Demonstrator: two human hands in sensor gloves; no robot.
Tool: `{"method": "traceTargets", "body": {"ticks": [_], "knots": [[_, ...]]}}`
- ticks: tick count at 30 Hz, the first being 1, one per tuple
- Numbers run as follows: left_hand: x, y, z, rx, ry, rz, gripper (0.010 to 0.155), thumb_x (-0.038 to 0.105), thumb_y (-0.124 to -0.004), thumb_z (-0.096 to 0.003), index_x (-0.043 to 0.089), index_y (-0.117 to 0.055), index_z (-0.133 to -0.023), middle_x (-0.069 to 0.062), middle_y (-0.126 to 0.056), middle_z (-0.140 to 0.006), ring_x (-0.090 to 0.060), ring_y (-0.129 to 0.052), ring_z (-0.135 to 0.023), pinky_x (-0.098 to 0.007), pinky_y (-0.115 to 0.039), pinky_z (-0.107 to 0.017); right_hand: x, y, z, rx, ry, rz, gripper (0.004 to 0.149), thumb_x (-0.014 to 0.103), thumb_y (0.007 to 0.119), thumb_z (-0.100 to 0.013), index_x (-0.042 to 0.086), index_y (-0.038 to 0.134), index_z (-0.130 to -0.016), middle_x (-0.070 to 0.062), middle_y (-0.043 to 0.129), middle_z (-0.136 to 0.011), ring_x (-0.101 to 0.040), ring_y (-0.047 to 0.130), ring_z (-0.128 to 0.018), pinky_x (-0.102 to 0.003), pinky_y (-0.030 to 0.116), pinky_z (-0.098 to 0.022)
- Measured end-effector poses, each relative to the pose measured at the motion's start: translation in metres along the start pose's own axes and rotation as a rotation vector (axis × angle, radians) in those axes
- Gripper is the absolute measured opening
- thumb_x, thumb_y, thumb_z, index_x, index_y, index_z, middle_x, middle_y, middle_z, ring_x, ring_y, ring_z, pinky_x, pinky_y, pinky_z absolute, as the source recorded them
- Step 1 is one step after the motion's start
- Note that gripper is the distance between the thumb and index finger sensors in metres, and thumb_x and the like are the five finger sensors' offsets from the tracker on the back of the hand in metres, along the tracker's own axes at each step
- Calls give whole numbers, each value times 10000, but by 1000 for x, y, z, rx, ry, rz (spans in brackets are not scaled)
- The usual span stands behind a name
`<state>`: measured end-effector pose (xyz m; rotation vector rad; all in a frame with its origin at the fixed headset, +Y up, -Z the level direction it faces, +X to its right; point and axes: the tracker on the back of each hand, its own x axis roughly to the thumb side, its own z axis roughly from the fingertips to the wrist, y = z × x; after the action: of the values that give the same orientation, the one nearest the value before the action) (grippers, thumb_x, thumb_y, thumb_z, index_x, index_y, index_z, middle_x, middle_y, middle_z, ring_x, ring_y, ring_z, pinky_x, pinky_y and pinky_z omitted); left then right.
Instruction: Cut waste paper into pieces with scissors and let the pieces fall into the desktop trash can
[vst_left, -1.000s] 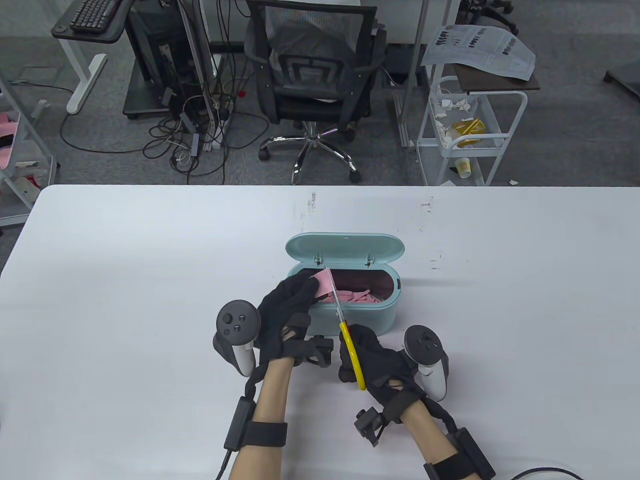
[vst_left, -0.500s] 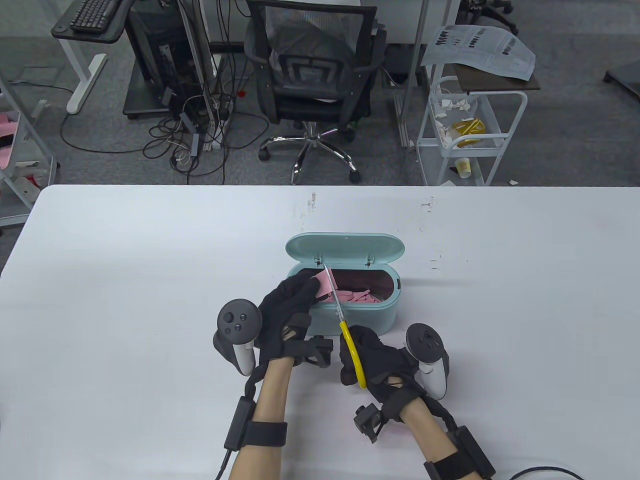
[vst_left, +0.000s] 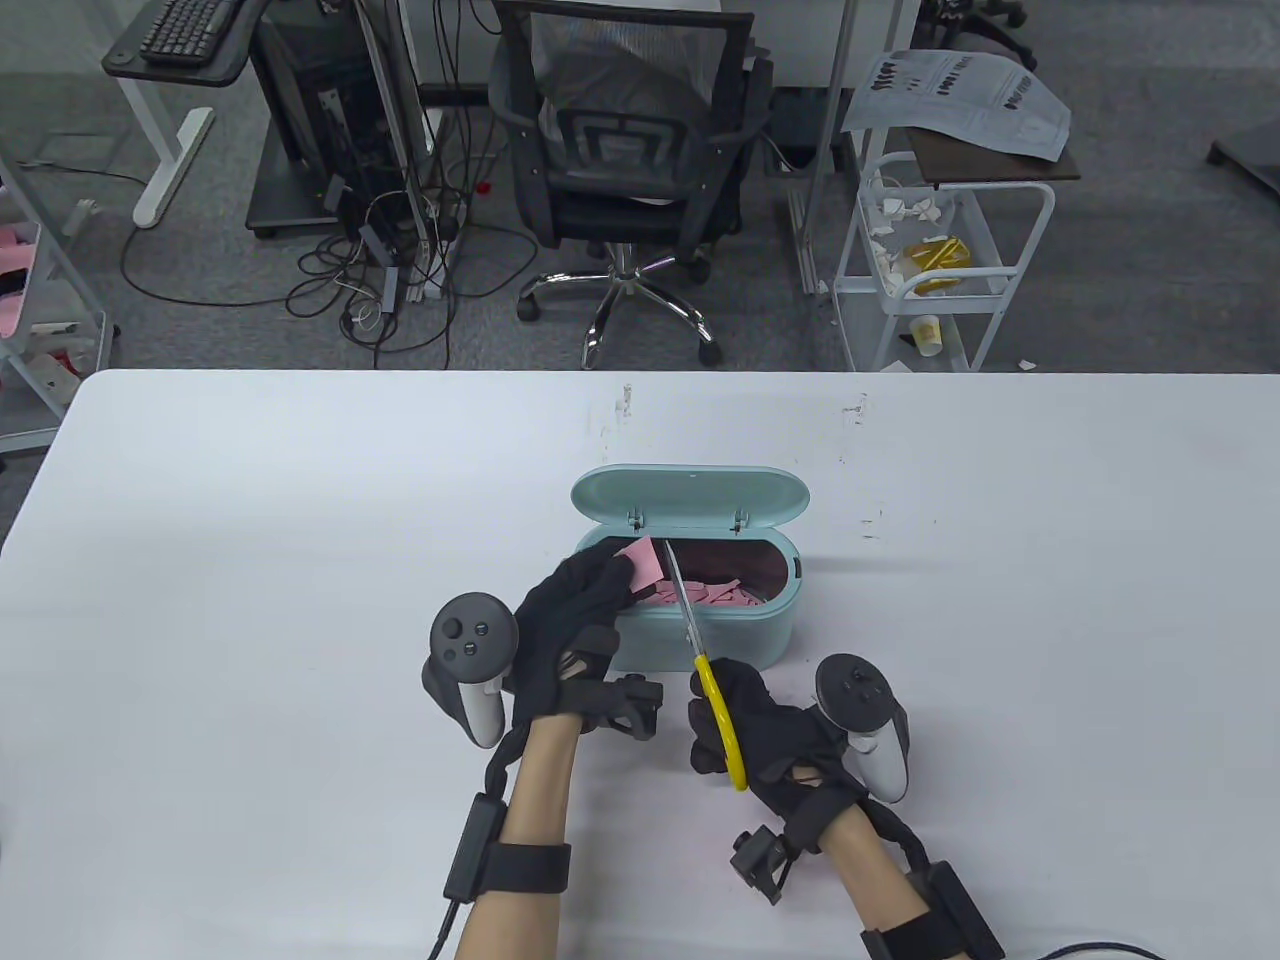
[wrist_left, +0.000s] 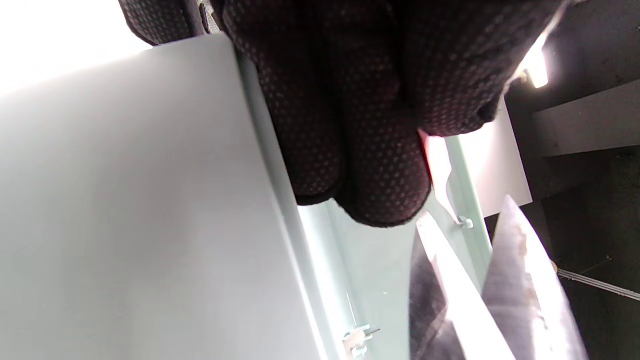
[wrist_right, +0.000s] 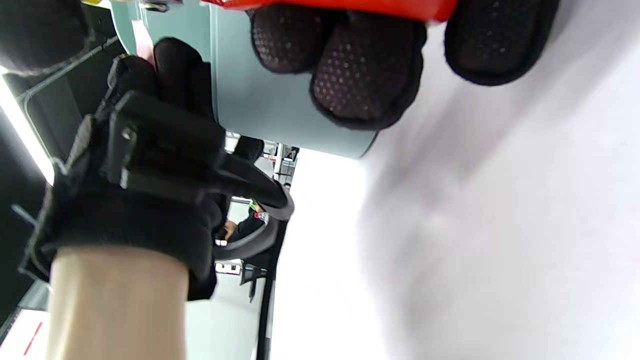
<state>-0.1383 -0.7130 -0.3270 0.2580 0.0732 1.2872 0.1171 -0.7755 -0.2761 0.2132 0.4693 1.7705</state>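
Note:
An open teal desktop trash can (vst_left: 720, 630) stands mid-table with its lid (vst_left: 690, 495) raised; several pink scraps (vst_left: 725, 595) lie inside. My left hand (vst_left: 575, 610) pinches a pink paper piece (vst_left: 645, 563) over the can's left end. My right hand (vst_left: 765, 730) grips yellow-handled scissors (vst_left: 718, 705) in front of the can. Their blades (vst_left: 680, 590) reach over the opening, just right of the paper. In the left wrist view the two blades (wrist_left: 450, 290) stand apart below my fingers (wrist_left: 350, 125). The right wrist view shows my fingers (wrist_right: 360, 75) curled round the handle (wrist_right: 340, 7).
The white table (vst_left: 250, 600) stretches wide on both sides of the can. Beyond its far edge stand an office chair (vst_left: 630, 150), a white wire cart (vst_left: 940, 260) and cables on the floor.
My right hand with the scissors has shifted slightly right and back toward me, and the blades now sit just right of the paper. The left hand has barely moved.

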Motion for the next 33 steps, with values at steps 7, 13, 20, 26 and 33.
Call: {"method": "traceTargets", "body": {"ticks": [7,13,20,26,33], "knots": [[0,0,-1,-29,-14,13,391,421,-858,-476,218,-956,-795,67,-1145,-591,-153,-1122,-564,-640,-548,-740,6,5,-5,-14,-5,56,889,736,707,-382,185,353,-984,0,715,-809,-241,909,-569,-627,687,-546],[0,2,-2,-35,-18,-2,397,444,-880,-450,230,-975,-771,76,-1158,-570,-136,-1135,-552,-632,-563,-739,12,3,-7,-82,-33,106,875,735,720,-371,187,404,-975,17,757,-775,-230,932,-528,-615,715,-525],[-1,3,-2,-14,-18,-16,397,481,-905,-424,251,-994,-735,112,-1172,-539,-111,-1152,-526,-614,-591,-737,13,2,-8,-118,-39,60,817,692,720,-379,170,458,-949,26,804,-722,-219,958,-453,-599,751,-488],[0,2,-3,-21,-16,-16,395,482,-904,-424,257,-992,-737,110,-1172,-539,-115,-1148,-532,-616,-584,-738,12,-1,-8,-129,-45,52,792,673,729,-378,160,485,-931,41,831,-686,-198,978,-407,-581,780,-468],[0,2,-3,-23,-17,-22,392,481,-896,-432,259,-988,-742,110,-1167,-545,-114,-1144,-536,-618,-581,-738,12,-5,-9,-184,-57,22,704,579,797,-361,136,572,-859,97,905,-558,-115,1030,-250,-532,852,-425]]}}
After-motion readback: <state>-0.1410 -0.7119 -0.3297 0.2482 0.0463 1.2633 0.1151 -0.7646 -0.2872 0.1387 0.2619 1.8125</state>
